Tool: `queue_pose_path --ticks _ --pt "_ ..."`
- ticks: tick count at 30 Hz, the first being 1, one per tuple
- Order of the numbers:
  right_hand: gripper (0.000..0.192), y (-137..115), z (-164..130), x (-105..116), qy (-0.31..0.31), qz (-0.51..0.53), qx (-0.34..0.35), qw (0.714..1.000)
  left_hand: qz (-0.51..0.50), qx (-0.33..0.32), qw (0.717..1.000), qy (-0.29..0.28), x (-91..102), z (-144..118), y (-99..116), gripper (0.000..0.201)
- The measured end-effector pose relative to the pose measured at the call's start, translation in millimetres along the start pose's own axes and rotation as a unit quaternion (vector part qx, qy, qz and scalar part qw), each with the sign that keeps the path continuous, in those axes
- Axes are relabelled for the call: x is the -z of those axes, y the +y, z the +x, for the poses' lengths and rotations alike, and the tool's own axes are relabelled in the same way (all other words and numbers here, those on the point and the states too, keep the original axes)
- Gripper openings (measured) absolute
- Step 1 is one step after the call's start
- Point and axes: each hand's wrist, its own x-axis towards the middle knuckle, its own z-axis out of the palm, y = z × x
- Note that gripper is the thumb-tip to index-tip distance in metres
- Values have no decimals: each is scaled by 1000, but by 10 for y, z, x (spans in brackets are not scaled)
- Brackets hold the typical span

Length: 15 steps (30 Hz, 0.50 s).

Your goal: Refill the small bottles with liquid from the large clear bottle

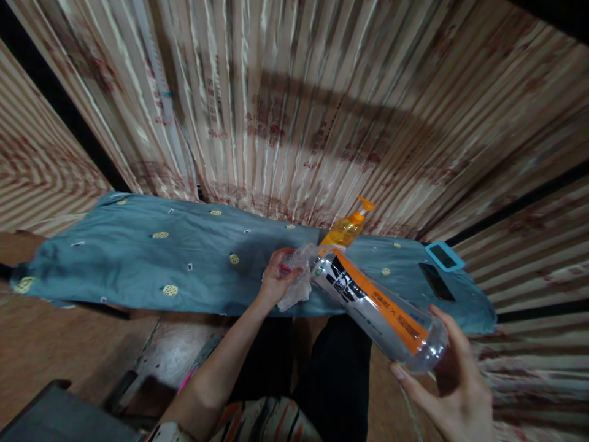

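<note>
My right hand (455,374) grips the base end of a large clear plastic bottle (368,301) with a silver and orange label. The bottle is tilted, its far end pointing up and left. Near that end, my left hand (280,276) has its fingers closed on a crumpled, whitish see-through piece (297,291) that looks like plastic film or a wipe. Whether this piece touches the bottle's end, I cannot tell. Just behind them is a yellow pump bottle (343,232) with an orange pump head, its lower part hidden by the clear bottle.
A teal cloth with yellow pineapple prints (133,258) covers the narrow table. On its right lie a dark phone (436,281) and a light-blue framed object (444,256). A striped curtain (285,123) hangs right behind the table. A dark chair-like object (69,417) is at lower left.
</note>
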Motion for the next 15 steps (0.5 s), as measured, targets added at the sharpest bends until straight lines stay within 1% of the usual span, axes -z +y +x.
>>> queue_pose_path --ticks 6,9,12,15 --pt "100 6 3 2 -1 7 -17 1000 -4 4 1000 3 -8 1 -25 45" --pt "98 -50 -2 -11 2 0 -15 1000 -2 6 1000 11 -14 0 -24 44" --pt "95 -125 -14 -34 18 0 -23 1000 -4 9 1000 15 -15 -2 -7 42" --pt "95 -142 -33 -38 24 4 -25 999 -7 11 1000 15 -11 -1 14 40"
